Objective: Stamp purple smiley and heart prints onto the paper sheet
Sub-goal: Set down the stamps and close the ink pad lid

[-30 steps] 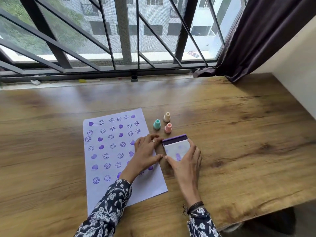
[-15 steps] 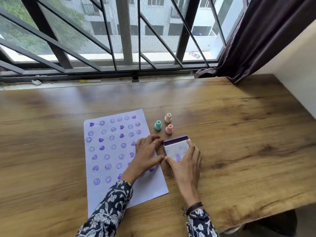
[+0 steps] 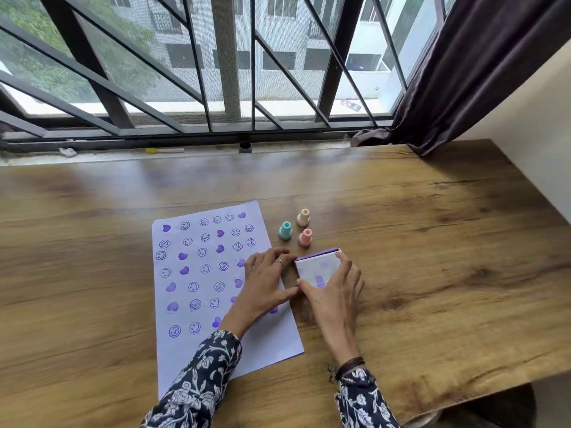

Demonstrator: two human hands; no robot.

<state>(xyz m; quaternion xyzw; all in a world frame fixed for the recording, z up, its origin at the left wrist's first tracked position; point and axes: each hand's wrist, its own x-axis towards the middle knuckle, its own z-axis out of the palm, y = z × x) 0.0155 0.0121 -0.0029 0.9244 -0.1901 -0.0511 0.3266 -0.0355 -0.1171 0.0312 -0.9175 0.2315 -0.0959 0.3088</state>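
Observation:
A white paper sheet [image 3: 197, 344] lies on the wooden table, covered with rows of purple smiley and heart prints. My left hand [image 3: 265, 284] rests flat on the sheet's right edge, hiding a few prints. Its fingertips and thumb touch the left side of a small square ink pad [image 3: 318, 267]. The pad has a purple rim and a white, purple-stained top. My right hand [image 3: 335, 291] grips the pad, thumb at its near left corner and fingers along its right side. Three small stamps stand just beyond: teal [image 3: 285, 230], beige [image 3: 303, 217] and pink [image 3: 305, 237].
The table [image 3: 432, 242] runs to a window ledge with a metal grille [image 3: 228, 72] at the back. A dark curtain [image 3: 463, 72] hangs at the right, beside a wall. The table's near edge drops off at the lower right.
Both hands and the ink pad stay in the same place; only the view has shifted slightly.

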